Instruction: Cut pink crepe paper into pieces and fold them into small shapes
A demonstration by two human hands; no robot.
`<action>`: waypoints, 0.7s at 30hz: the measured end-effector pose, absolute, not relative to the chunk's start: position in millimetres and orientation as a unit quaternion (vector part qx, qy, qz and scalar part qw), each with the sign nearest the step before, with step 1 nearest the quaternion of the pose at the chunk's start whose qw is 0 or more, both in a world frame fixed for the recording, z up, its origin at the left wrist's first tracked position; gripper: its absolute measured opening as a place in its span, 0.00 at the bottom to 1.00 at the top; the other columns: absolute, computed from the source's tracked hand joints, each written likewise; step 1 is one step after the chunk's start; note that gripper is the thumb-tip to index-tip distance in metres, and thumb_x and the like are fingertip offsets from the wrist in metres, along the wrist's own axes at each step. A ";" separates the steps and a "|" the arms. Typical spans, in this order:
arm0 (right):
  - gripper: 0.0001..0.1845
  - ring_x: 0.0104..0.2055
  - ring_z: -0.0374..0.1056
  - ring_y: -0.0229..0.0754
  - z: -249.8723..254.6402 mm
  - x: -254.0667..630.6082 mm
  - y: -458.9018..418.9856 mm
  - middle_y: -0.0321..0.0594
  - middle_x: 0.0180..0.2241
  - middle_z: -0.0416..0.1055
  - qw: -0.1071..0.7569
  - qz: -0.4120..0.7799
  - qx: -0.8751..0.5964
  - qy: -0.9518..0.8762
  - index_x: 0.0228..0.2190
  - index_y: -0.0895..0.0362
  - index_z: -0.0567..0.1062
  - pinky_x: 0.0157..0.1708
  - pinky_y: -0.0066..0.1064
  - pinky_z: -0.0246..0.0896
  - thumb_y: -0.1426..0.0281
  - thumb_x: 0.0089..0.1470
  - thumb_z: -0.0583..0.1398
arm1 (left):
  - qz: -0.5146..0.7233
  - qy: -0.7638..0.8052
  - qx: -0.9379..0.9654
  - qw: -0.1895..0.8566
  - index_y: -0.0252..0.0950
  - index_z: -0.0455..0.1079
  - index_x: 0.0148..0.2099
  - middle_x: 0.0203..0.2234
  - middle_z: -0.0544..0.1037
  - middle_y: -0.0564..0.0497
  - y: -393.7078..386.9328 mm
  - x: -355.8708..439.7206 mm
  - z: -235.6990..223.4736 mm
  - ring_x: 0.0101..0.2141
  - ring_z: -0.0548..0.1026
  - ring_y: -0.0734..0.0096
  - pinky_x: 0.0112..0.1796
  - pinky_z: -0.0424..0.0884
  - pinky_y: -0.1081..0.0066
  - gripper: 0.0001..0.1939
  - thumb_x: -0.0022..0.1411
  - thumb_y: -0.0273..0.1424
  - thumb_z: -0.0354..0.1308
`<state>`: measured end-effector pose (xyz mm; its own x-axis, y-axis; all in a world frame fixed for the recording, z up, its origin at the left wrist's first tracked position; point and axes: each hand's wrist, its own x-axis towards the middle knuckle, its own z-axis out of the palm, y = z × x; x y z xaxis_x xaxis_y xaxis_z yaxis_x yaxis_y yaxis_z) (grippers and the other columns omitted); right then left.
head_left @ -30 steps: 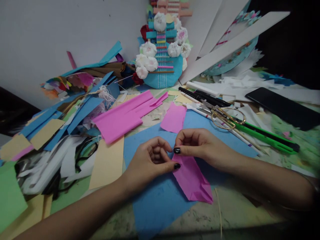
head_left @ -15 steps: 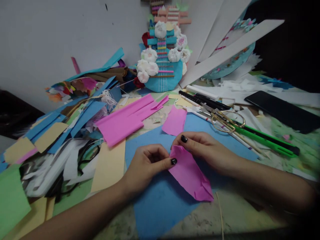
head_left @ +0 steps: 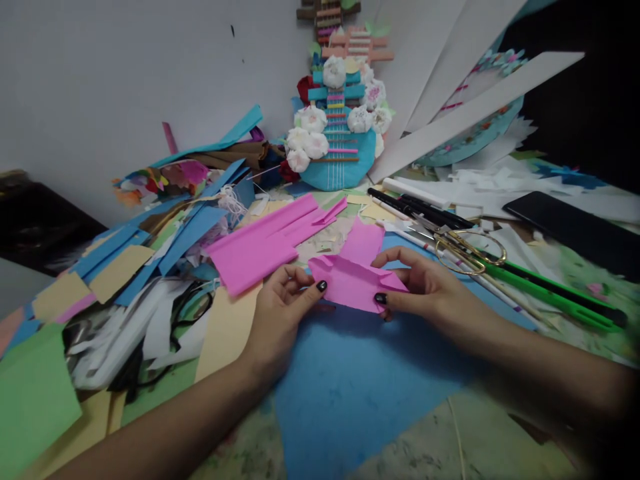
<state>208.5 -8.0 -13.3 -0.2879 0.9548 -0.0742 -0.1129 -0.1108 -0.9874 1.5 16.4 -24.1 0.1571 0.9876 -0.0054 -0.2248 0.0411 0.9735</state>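
Between my hands is a small piece of pink crepe paper [head_left: 349, 283], held sideways above a blue paper sheet [head_left: 345, 387]. Its two upper corners look folded or curled. My left hand [head_left: 287, 300] pinches the left end between thumb and fingers. At the right end, my right hand [head_left: 417, 287] grips the paper with the thumb in front and fingers behind. Just beyond lies another cut pink piece [head_left: 364, 239], partly hidden by the held one. A larger folded pink crepe sheet [head_left: 260, 250] rests to the left of it.
Gold-handled scissors [head_left: 467, 250], a green cutter [head_left: 555, 290] and black pens [head_left: 430, 210] lie at the right, near a black phone [head_left: 575, 223]. A blue paper guitar [head_left: 343, 157] with white flowers stands behind. Paper scraps [head_left: 123, 273] are heaped on the left.
The pink piece has turned from hanging diagonally to lying sideways and has moved up. My right hand has shifted from its top end to its right end. The view has tilted slightly.
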 end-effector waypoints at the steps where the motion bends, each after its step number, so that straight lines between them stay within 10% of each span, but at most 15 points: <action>1: 0.18 0.23 0.65 0.34 -13.0 208.7 -7.9 0.31 0.22 0.70 0.435 0.610 -0.422 -0.511 0.38 0.54 0.61 0.25 0.26 0.59 0.73 0.47 0.63 | 0.514 0.399 0.470 0.596 0.35 0.59 0.30 0.27 0.68 0.57 17.7 0.7 -23.8 0.27 0.69 0.79 0.30 0.76 0.73 0.15 0.49 0.26 0.66; 21: 0.08 0.33 0.66 0.35 -11.9 218.7 -6.8 0.36 0.32 0.69 0.490 0.499 -0.383 -0.604 0.33 0.55 0.71 0.32 0.28 0.61 0.74 0.48 0.63 | 0.503 0.460 0.578 0.448 0.36 0.77 0.27 0.25 0.78 0.54 24.6 -13.5 -18.6 0.29 0.75 0.78 0.32 0.71 0.81 0.05 0.48 0.22 0.64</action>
